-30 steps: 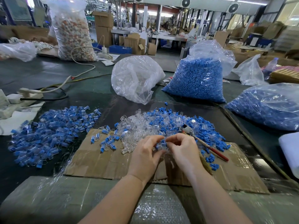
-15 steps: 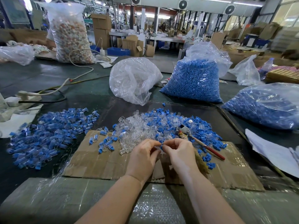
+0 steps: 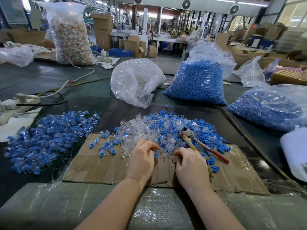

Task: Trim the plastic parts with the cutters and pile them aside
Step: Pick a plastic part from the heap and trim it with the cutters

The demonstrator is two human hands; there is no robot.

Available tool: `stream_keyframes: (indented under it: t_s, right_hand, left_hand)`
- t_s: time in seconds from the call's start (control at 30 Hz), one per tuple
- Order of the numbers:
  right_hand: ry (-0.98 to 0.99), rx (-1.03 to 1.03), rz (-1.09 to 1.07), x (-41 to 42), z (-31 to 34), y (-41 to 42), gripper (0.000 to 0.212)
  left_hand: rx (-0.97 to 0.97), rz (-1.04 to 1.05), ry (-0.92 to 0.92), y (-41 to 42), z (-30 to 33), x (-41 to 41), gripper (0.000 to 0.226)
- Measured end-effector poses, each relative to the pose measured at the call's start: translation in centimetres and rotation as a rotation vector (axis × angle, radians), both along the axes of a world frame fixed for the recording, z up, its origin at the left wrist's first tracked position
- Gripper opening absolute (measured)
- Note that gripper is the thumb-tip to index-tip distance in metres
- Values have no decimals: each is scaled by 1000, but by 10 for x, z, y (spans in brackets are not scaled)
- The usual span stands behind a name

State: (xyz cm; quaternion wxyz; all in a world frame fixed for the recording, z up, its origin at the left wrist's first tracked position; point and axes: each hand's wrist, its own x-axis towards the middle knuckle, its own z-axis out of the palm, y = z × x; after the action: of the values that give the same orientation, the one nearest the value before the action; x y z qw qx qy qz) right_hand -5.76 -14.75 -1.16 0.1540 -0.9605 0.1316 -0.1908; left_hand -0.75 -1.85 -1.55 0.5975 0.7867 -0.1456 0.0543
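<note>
The step in hand looks like picking and sorting rather than cutting: both hands work at the near edge of the mixed heap of parts (image 3: 166, 128), clear and blue plastic pieces spread across the middle of the frame, partly on a sheet of taped cardboard (image 3: 106, 165) and partly on the dark surface (image 3: 93, 100).

The left hand (image 3: 142, 156), at lower centre, has its fingers curled and appears to pinch a small blue part at the fingertips. The right hand (image 3: 191, 165), just beside it, is also curled, with what looks like a clear part under its fingertips; how firmly it grips I cannot tell. The 2 hands are close but apart.

The cutters (image 3: 199, 143) lie untouched on the right side of the heap, metal head toward the middle of the frame, red handle pointing to the lower right, just above the right hand. No hand holds them.

A second pile of blue-and-clear pieces (image 3: 49, 138) sits well apart at the left of the frame; I judge this to be the finished pile.

The next move probably calls for the right hand to free itself and take up the cutters, while the left hand presents 1 part for trimming. Much of the heap seems undone.

Bags of blue pellets (image 3: 196, 83) stand behind.
</note>
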Motion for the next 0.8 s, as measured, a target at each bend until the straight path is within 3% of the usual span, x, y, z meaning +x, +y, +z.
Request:
stream_keyframes:
  t_s: [0.27,0.47,0.63,0.67,0.73,0.8]
  right_hand:
    - [3,-86,-1,1,-7,2,15]
    - [-18,-83,10,-1,-10,2,18]
    - [-47,-38,9,-3,-7,2,17]
    - [-52,-24,6,-3,-6,2,17]
    - [-56,-12,1,-3,-5,3,16]
    - [-58,-5,10,-3,-4,3,16]
  left_hand:
    - [162,-7,-29,0,-3,4,42]
    - [82,-79,139,5,7,4,39]
    - [266,-496,167,18,21,5,15]
    - [315,-578,183,21,22,5,19]
    - [436,-646,159,22,23,6,27]
    - [465,-617,105,21,24,6,20]
